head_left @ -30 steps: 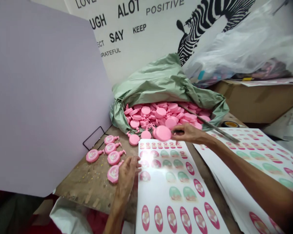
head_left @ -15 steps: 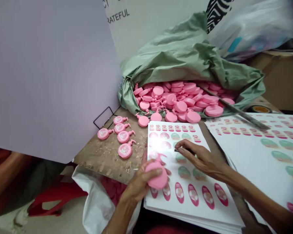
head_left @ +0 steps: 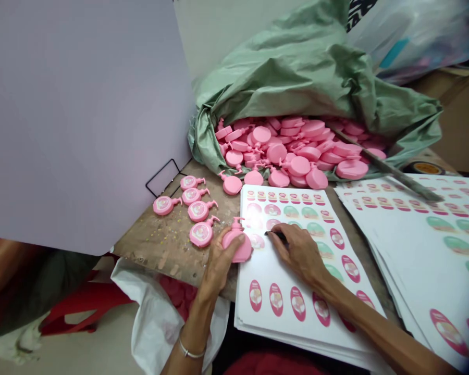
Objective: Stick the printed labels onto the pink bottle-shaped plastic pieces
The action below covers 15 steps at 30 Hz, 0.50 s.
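Observation:
My left hand [head_left: 220, 263] is shut on a plain pink pump bottle [head_left: 237, 242], which stands upright at the left edge of a printed sticker sheet [head_left: 285, 271]. My right hand [head_left: 299, 253] rests on that sheet, pinching a small dark tool [head_left: 275, 236] among the oval pink and green labels. Just left of my left hand lie several labelled pink bottles [head_left: 200, 211] on the wooden table [head_left: 168, 250]. A heap of unlabelled pink bottles [head_left: 289, 151] fills a green plastic sack [head_left: 293, 78] behind the sheet.
A long metal blade [head_left: 386, 166] lies from the sack onto a second stack of sticker sheets [head_left: 418, 245]. A lilac board [head_left: 78, 120] with a wire stand [head_left: 164, 178] rises at left. A co-worker's arm [head_left: 0, 265], a white bag [head_left: 152, 307] and a red stool [head_left: 89, 299] sit below the table edge.
The pink bottle has gone from my right hand to my left and now stands upright. My right hand has moved onto the sheet with the dark tool, and the view has shifted.

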Each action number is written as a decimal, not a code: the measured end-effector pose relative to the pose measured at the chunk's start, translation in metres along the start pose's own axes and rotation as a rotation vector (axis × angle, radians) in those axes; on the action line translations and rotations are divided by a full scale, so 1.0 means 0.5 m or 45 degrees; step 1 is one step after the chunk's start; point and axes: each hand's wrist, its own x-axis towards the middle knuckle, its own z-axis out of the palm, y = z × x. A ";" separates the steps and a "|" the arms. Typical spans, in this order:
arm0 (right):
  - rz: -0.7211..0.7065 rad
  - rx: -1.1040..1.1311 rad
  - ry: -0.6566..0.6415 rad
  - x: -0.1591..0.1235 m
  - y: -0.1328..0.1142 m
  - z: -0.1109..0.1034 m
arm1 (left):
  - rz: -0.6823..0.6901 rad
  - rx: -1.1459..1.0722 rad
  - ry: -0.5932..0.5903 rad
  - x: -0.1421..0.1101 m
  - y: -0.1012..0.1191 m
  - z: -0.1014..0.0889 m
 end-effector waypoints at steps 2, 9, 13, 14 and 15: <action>0.020 -0.001 -0.009 -0.002 0.006 -0.004 | 0.099 0.177 -0.069 0.004 0.010 0.005; -0.049 -0.045 0.027 -0.002 -0.002 -0.013 | -0.035 0.051 -0.188 -0.022 0.033 0.016; -0.137 -0.181 0.088 -0.004 -0.005 -0.014 | -0.196 -0.142 -0.312 -0.042 0.016 0.023; -0.147 -0.194 0.090 -0.004 -0.005 -0.014 | -0.196 -0.146 -0.311 -0.043 0.010 0.024; -0.153 -0.194 0.088 -0.005 -0.004 -0.013 | -0.192 -0.145 -0.312 -0.043 0.005 0.024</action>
